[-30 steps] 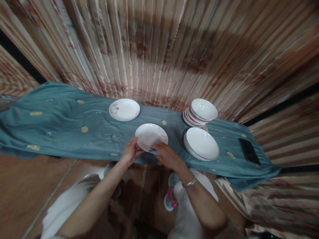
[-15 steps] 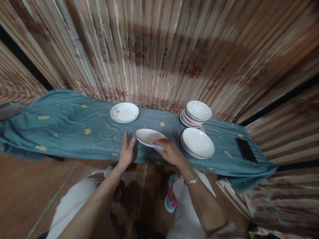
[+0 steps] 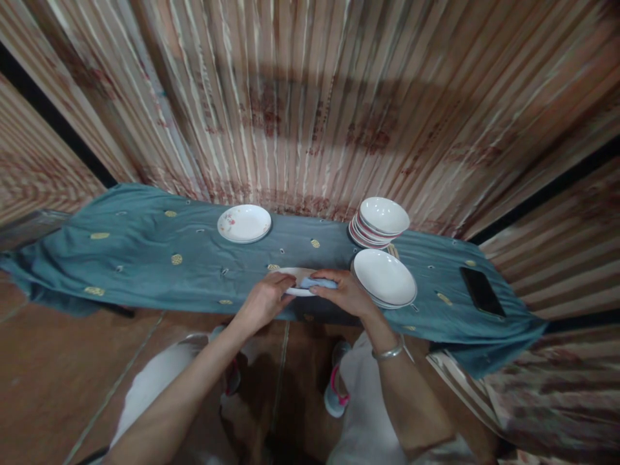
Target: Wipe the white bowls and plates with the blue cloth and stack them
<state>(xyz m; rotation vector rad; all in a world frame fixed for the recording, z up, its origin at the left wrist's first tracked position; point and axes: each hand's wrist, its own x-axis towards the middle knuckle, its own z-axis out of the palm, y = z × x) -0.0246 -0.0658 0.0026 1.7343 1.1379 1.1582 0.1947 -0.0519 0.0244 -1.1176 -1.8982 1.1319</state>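
White plate (image 3: 299, 273) at the near edge of the table, roughly mid-width, tilted, between the two hands. Left hand (image 3: 265, 300) on its left side – fingers bent, gripping the plate near its rim. Right hand (image 3: 346, 292) at its right side, fingers closed around a light-blue pad (image 3: 318, 283) lying against the plate; cloth or sponge, cannot tell. Left fingertips sit just beside the pad, contact unclear. Cannot tell if the plate's underside touches the teal tablecloth (image 3: 145, 258). Right wrist wears a silver bracelet (image 3: 389, 352).

Just right of the right hand: stack of white plates (image 3: 386, 278). Behind that, on the far side: stack of bowls (image 3: 382, 219), red bands on the sides. Far, left of centre: floral plate (image 3: 247, 223), flat on the cloth. Far right – black phone (image 3: 483, 292), lying flat. Striped curtain (image 3: 290, 97) behind the table.
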